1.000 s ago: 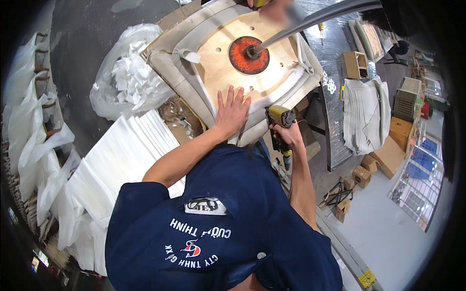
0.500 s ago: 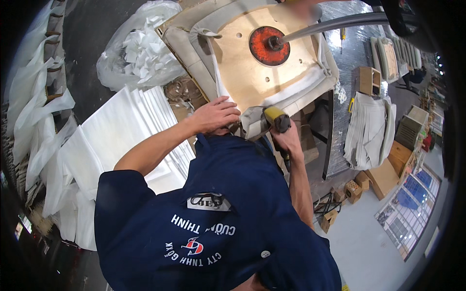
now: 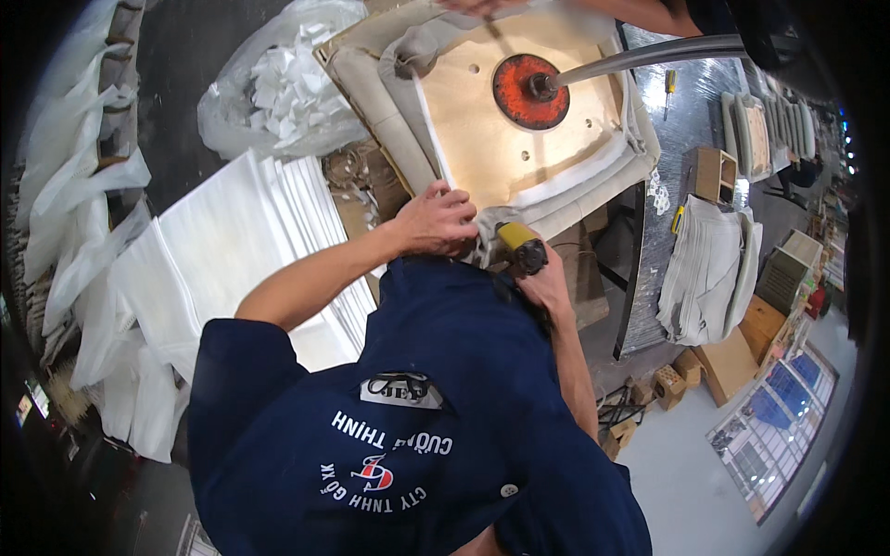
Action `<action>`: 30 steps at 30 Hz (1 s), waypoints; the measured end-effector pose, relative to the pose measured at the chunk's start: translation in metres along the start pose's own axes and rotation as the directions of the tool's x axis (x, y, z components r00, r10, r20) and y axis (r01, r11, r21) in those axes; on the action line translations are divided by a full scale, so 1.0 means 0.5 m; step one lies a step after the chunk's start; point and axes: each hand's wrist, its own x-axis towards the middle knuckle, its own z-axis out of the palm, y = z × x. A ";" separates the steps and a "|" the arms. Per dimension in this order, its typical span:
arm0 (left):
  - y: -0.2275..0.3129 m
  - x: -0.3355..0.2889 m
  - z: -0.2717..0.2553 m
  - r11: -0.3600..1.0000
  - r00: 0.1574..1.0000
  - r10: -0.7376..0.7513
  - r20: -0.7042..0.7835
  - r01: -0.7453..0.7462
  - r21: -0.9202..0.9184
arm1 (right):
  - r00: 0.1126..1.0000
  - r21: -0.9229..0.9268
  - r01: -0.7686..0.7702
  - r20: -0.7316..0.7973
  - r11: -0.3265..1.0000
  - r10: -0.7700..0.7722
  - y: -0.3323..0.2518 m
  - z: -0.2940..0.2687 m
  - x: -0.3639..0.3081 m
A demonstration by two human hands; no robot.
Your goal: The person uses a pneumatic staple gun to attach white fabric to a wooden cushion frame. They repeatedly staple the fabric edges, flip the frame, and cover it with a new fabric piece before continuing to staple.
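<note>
Yellow stapler [image 3: 517,246] in right hand [image 3: 547,283], under cushion [image 3: 556,208]

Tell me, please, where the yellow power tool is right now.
In the head view, the yellow power tool is in the right hand, beside the left hand, at the cushion's near edge.

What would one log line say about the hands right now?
left hand: pinching fabric edge of seat cushion | right hand: gripping yellow tool | stance: both together

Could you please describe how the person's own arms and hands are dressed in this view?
Both arms are bare from the short sleeves down. The left hand and right hand wear no gloves, and no watch or rings show. The dark navy work shirt has short sleeves, a button, and white and red printing on its chest.
</note>
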 end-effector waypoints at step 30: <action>0.036 -0.030 0.079 0.856 0.990 -0.130 -0.057 0.083 -0.510 | 0.790 -0.623 0.444 0.611 0.645 0.046 -0.073 -0.083 0.077</action>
